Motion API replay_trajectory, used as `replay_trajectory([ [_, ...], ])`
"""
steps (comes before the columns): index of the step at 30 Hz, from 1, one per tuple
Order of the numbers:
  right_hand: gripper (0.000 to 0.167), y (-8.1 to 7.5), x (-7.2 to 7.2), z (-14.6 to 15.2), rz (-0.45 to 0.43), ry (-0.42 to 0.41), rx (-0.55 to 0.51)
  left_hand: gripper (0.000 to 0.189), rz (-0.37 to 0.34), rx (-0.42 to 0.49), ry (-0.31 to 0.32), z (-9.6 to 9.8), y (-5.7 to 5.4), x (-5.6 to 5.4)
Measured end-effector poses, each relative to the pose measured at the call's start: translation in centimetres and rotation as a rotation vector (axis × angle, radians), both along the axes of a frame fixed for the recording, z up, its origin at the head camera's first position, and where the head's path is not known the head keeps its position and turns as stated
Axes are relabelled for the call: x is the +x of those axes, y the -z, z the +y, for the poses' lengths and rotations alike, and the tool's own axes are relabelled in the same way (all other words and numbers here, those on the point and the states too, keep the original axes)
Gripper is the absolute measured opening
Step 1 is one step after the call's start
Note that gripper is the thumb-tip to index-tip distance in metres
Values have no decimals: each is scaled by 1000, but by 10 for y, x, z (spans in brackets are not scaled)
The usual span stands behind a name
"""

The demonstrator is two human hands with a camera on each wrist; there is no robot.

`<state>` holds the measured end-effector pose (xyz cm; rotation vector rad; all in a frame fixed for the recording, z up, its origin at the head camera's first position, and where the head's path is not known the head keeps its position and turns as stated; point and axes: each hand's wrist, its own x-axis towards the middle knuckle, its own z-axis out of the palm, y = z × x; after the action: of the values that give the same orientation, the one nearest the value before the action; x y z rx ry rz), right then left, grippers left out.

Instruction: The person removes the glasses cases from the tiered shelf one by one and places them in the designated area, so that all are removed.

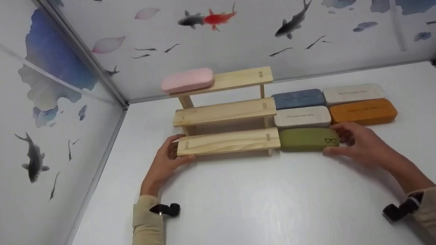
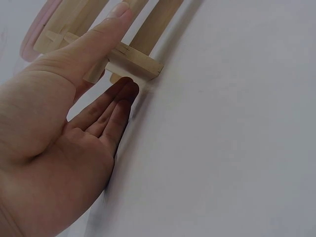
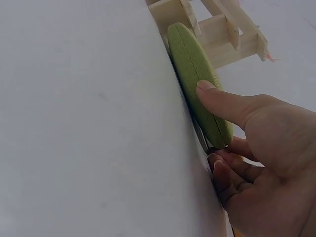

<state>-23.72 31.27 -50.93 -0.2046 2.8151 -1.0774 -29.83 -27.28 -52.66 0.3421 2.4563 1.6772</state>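
A three-tier wooden display stand [image 1: 227, 142] stands on the white table, steps facing the person. My left hand [image 1: 162, 163] holds its lowest step at the left end, thumb along the front edge and fingers behind. In the left wrist view, those fingers [image 2: 111, 106] reach beneath the wood. To the right, a green glasses case [image 1: 308, 139] with a small glasses print lies against the stand. My right hand [image 1: 362, 143] grips the case's right end; in the right wrist view the thumb [image 3: 217, 98] presses its seam side. A pink glasses case [image 1: 187, 80] rests on the top step's left end.
Behind the green case lie a white case [image 1: 302, 118], an orange case [image 1: 363, 113], a blue case [image 1: 298, 99] and another white case [image 1: 353, 93], packed in two rows. Walls with painted fish enclose the table [image 1: 249, 206] at the left and back.
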Motion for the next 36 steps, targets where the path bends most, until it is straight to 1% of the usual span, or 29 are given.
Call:
replay_trajectory([
  [5, 92, -2, 1, -1, 4, 4, 3, 78, 0, -2, -3, 0, 0, 0],
  [9, 87, -4, 3, -2, 42, 13, -14, 79, -2, 6, -2, 1, -1, 1],
  [13, 73, -8, 3, -7, 157, 43, -47, 79, -9, 9, -1, 2, -2, 0],
  [18, 50, -11, 0, -21, 367, 138, -117, 79, -12, 14, 0, 1, -2, 0],
  [21, 41, -12, -4, -30, 456, 160, -176, 79, -14, 15, 3, 0, -1, 0],
  [23, 37, -13, -6, -38, 497, 142, -210, 79, -9, 17, 6, 0, -1, 0],
  [25, 34, -13, -9, -47, 527, 106, -238, 79, -1, 14, 7, 1, -1, 0],
  [28, 34, -14, -13, -63, 560, 41, -250, 80, 7, 11, 11, 0, 0, 0],
  [32, 38, -16, -21, -87, 552, -23, -233, 80, 2, 1, 1, 0, 0, -1],
  [36, 39, -22, -28, -110, 551, -58, -208, 81, -2, -1, -8, 1, -1, 1],
])
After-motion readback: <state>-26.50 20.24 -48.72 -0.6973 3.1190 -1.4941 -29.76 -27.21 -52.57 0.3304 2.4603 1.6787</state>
